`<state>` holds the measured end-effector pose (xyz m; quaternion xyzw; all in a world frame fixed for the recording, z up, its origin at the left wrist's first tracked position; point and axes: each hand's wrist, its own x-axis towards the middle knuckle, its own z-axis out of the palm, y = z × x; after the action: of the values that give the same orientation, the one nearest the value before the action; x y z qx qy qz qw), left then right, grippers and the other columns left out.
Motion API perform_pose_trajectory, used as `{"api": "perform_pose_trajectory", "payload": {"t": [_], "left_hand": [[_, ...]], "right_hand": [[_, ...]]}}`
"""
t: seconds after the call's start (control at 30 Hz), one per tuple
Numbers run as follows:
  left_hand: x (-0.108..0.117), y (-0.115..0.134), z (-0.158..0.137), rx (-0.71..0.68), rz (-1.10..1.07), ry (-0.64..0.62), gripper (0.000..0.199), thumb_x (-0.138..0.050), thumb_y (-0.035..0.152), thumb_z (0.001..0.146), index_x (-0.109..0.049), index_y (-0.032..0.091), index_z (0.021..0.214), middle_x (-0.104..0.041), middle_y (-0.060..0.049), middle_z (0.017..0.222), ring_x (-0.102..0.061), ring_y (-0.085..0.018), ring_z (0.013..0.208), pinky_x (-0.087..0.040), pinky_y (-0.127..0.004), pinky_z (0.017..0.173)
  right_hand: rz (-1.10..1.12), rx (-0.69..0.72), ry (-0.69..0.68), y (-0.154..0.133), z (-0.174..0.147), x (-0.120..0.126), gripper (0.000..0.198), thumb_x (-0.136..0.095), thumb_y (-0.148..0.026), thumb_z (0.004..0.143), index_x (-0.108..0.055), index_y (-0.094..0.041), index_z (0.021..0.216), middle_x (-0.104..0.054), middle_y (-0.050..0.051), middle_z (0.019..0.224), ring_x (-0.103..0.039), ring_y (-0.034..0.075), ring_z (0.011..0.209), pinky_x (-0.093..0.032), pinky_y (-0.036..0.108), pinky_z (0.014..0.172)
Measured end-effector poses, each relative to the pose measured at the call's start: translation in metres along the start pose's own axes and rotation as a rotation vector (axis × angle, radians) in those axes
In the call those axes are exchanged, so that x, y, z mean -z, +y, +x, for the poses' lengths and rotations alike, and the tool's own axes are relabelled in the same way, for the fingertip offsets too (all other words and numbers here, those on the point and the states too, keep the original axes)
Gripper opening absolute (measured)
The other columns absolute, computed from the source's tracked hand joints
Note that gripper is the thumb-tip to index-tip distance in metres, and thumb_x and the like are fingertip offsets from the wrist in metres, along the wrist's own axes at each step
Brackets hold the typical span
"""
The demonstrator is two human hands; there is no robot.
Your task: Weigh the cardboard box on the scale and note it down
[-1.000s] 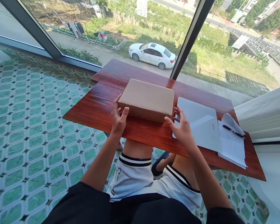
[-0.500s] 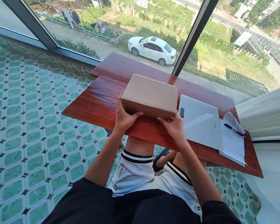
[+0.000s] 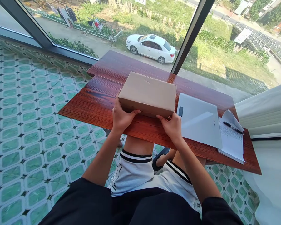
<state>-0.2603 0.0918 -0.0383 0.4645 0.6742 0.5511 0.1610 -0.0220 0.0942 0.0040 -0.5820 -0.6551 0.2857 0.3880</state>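
A closed brown cardboard box (image 3: pixel 148 90) is on the dark red wooden table (image 3: pixel 84 104), in the middle of the head view. My left hand (image 3: pixel 122 116) grips its near left corner, with the thumb along the lower front edge and the other fingers round the left side, partly hidden. At the near right corner, my right hand (image 3: pixel 171 125) holds the box in the same way, thumb at the front and fingers mostly hidden by the side. Whether the box's underside rests fully on the table, I cannot tell.
Right of the box lies a silver closed laptop (image 3: pixel 199 120). Beyond it are white papers (image 3: pixel 230 142) with a black pen (image 3: pixel 233 127) on top. A white curtain (image 3: pixel 267 115) hangs at the right. Window frames (image 3: pixel 192 37) stand behind the table.
The whole view has shifted slightly, so everything sits a little further left and up. Both hands keep their hold on the box, which stays in nearly the same place on the table.
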Motion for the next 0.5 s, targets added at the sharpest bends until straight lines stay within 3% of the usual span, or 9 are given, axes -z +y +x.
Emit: {"api": "perform_pose_trajectory", "payload": {"t": [0.3, 0.5], "left_hand": [[0.003, 0.009, -0.003, 0.07, 0.0, 0.03, 0.099, -0.094, 0.046, 0.046, -0.049, 0.017, 0.129, -0.066, -0.012, 0.12, -0.062, -0.031, 0.121, -0.056, -0.047, 0.101], [0.006, 0.016, -0.002, -0.002, -0.003, 0.044, 0.095, -0.093, 0.046, 0.051, -0.049, 0.017, 0.13, -0.066, -0.011, 0.12, -0.062, -0.029, 0.12, -0.055, -0.044, 0.103]], "right_hand": [[0.034, 0.02, -0.005, -0.003, 0.0, 0.001, 0.037, -0.077, -0.048, 0.08, -0.064, -0.018, 0.099, -0.066, 0.004, 0.081, -0.062, 0.02, 0.072, -0.043, 0.028, 0.062], [0.051, 0.033, 0.012, -0.006, 0.0, 0.004, 0.033, -0.076, -0.045, 0.081, -0.064, -0.019, 0.096, -0.063, 0.002, 0.075, -0.058, 0.017, 0.069, -0.041, 0.027, 0.062]]}}
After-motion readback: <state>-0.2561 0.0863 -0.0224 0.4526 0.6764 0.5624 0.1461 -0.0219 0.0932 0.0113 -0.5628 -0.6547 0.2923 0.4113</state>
